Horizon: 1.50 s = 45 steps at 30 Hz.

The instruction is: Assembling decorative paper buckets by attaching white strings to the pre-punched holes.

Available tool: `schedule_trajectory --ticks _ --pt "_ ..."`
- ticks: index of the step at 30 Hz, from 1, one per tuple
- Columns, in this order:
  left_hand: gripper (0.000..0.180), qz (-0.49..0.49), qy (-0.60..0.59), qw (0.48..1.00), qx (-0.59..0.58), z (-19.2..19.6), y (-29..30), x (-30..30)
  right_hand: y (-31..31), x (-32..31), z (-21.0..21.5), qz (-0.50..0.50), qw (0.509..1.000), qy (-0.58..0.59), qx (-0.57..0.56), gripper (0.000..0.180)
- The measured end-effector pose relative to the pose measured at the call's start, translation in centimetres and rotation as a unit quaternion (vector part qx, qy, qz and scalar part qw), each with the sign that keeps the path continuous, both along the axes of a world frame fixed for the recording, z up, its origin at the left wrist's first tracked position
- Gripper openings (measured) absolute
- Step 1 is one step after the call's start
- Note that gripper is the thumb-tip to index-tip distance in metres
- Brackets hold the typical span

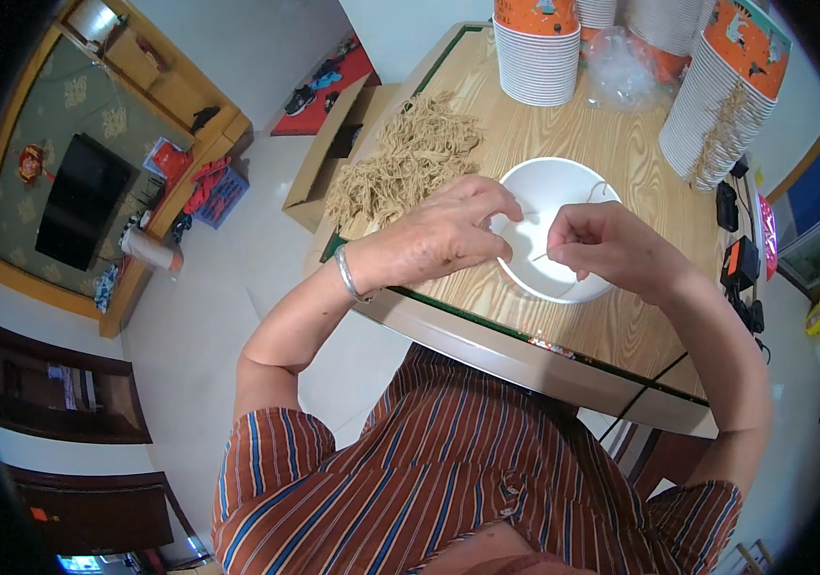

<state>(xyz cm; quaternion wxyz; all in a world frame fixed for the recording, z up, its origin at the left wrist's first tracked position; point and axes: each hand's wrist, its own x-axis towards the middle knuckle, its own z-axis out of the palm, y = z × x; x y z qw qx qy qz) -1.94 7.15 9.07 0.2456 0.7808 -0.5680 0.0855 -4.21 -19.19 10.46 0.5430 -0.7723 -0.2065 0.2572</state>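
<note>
A deep white bowl (549, 182) stands near the front edge of the wooden table. Over its left rim, my left hand (443, 230) is bent, thumb and forefinger apart, with nothing visible between them. Whether these fingers touch the bowl, I cannot tell. My right hand (611, 244) is above the bowl's right side, thumb and forefinger pinched on a thin string (540, 257) whose end points into the bowl. Another thin strand lies along the bowl's far right inner wall. To the left of the bowl spreads a heap of tan strings (405, 163).
Stacks of paper buckets (536, 67) stand at the table's far side. A leaning stack (721, 96) has tan strings against it. Between them sits a clear plastic bag (621, 69). Black adapters (739, 261) and cables line the right edge. A cardboard box (319, 172) stands left of the table.
</note>
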Motion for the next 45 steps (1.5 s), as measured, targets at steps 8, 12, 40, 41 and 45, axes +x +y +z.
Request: schedule_trajectory --ticks 8,12,40,41,45 --pt "0.019 0.028 -0.064 0.997 0.014 -1.5 1.0 -0.4 1.3 0.8 -1.3 -0.007 0.999 0.024 -0.035 0.013" --pt "0.025 0.055 -0.113 0.992 0.015 -2.9 1.7 -1.0 2.0 1.1 -1.4 -0.004 0.996 0.077 -0.047 0.013" --pt "0.035 0.046 -0.107 0.989 -0.092 -6.6 2.8 -1.3 4.8 0.0 -3.1 -0.002 0.996 -0.011 -0.089 0.008" --pt "0.035 0.047 -0.105 0.989 -0.093 -6.5 2.8 -1.3 4.8 0.0 -3.1 -0.002 0.996 -0.011 -0.090 0.008" --pt "0.035 0.052 -0.118 0.987 -0.098 -6.8 2.9 -1.3 5.0 -0.1 -3.3 0.004 0.995 -0.014 -0.103 0.008"
